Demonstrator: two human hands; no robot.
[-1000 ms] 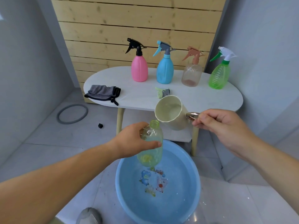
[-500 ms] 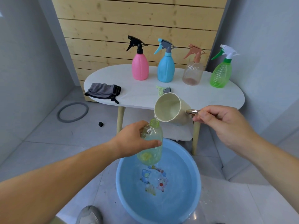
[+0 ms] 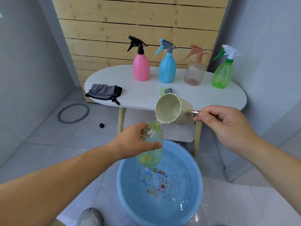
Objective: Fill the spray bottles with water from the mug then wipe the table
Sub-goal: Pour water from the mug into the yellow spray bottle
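Mug (image 3: 171, 110) tipped further than half a second ago, and water now runs off its lower lip into the open green bottle (image 3: 154, 137). Mug lies nearly sideways, mouth facing left and toward me, handle out right. My right hand (image 3: 224, 126) has its fingers curled, pinching the metal handle. My left hand (image 3: 135, 141) is wrapped round the bottle's body. Bottle's long axis is near upright, neck up and leaning slightly toward the mug, held over the blue basin (image 3: 128, 201), in front of the table (image 3: 138, 95).

Along the table's back edge stand the pink spray bottle (image 3: 141, 67), blue spray bottle (image 3: 167, 69), clear brownish spray bottle (image 3: 194, 74) and green spray bottle (image 3: 222, 75). Grey cloth (image 3: 104, 92) lies at the left end by the front edge. Loose trigger head (image 3: 164, 91) sits mid-front, partly hidden by the mug.
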